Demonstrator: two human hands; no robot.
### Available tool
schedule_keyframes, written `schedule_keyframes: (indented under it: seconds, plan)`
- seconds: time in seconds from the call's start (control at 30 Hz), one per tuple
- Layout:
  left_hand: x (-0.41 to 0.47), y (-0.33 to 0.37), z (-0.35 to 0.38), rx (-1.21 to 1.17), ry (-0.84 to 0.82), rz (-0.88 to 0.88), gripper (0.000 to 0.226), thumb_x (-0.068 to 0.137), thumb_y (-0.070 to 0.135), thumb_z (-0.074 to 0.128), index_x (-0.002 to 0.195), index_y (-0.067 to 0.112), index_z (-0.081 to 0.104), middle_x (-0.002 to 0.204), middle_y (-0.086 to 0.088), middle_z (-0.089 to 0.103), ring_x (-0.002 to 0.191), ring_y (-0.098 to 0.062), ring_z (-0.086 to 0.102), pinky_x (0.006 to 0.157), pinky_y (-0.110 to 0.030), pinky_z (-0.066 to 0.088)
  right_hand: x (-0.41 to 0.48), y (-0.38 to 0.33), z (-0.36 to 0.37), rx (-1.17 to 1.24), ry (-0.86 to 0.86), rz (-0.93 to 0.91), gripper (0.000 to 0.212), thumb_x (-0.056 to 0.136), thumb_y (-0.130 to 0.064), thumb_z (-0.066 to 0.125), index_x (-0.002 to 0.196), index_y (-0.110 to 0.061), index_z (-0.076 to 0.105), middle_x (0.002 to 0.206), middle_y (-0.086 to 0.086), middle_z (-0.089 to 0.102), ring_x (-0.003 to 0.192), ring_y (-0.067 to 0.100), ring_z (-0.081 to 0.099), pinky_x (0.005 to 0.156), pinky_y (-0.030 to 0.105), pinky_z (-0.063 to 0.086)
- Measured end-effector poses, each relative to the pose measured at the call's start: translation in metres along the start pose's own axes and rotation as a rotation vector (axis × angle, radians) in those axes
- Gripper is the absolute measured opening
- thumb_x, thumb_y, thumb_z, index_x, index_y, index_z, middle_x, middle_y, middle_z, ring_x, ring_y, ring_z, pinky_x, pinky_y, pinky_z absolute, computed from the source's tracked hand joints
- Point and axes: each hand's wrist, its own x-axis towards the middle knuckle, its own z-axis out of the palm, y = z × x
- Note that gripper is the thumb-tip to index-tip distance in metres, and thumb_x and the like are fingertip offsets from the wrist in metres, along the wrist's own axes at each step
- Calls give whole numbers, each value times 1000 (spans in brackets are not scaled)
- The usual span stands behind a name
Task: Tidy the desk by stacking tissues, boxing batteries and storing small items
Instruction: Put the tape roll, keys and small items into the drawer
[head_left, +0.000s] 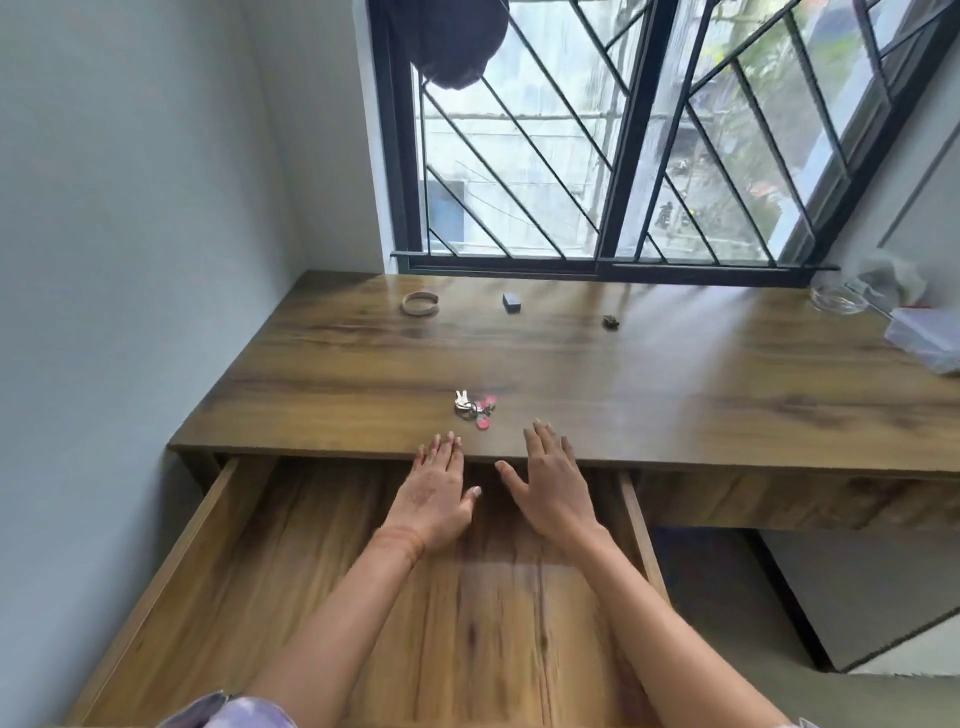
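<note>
A bunch of keys with pink tags (474, 408) lies near the front edge of the wooden desk (675, 374). Just below it, my left hand (439, 491) and my right hand (553, 480) reach over the pulled-out drawer (249, 561), fingers spread, fingertips at the desk's front edge. Neither hand holds anything. Farther back lie a roll of tape (420, 303), a small dark block (511, 302) and a small dark object (611, 321). A clear plastic box (924, 338) sits at the right edge.
A glass dish (836, 300) and crumpled clear plastic (893, 278) stand at the back right. A barred window (597, 156) rises behind the desk, with a wall on the left. The drawer's inside shows bare wood.
</note>
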Motion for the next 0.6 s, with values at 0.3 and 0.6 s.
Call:
schedule_keyframes:
  seconds: [0.3,0.6]
  plan:
    - [139,-15,-11,-71,6,-28,71,97,41,33,146,1,0,157,-12,-3,145,-21,-7,114,-30,-11,154,100,-14,-55,-30,122,60,95,-37,44,140,-3,27,151,15,23,141,26,18,115,36,15]
    - [181,-45,35,-68,-1,139,92,73,62,2,146,6,9,156,-3,8,137,-7,-11,112,-20,-8,284,193,-17,-103,-42,248,58,94,-30,45,141,-1,25,149,17,22,137,31,23,110,43,28]
